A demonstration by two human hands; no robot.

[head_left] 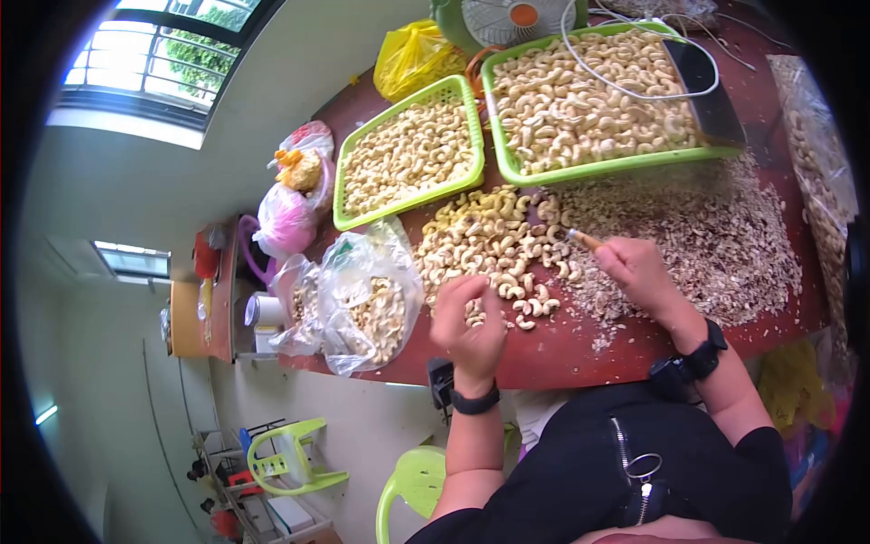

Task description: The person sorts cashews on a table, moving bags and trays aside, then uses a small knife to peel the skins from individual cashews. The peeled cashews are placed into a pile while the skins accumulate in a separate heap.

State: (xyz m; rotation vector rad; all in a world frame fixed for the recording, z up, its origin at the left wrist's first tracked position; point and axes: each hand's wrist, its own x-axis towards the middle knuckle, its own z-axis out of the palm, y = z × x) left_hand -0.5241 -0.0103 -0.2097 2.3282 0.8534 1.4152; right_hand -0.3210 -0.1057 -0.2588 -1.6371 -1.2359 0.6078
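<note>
My left hand [471, 328] is raised over the near edge of the pile of cashew nuts [494, 240], its fingers curled in. Whatever those fingers hold, if anything, is hidden. My right hand [642, 276] is closed around a small knife [589, 240] with a tan handle, its short pale tip pointing left toward the nuts. Under and beyond the right hand spreads a heap of brownish skin flakes [716, 258]. Several loose cashews lie on the red table [544, 358] between the two hands.
Behind the pile stand a small green basket [340, 195] and a larger green tray [598, 168], both full of cashews. A phone [711, 100] and white cable rest on the tray. Plastic bags of nuts [372, 308] sit left, another bag [811, 172] right. A fan [521, 18] stands behind.
</note>
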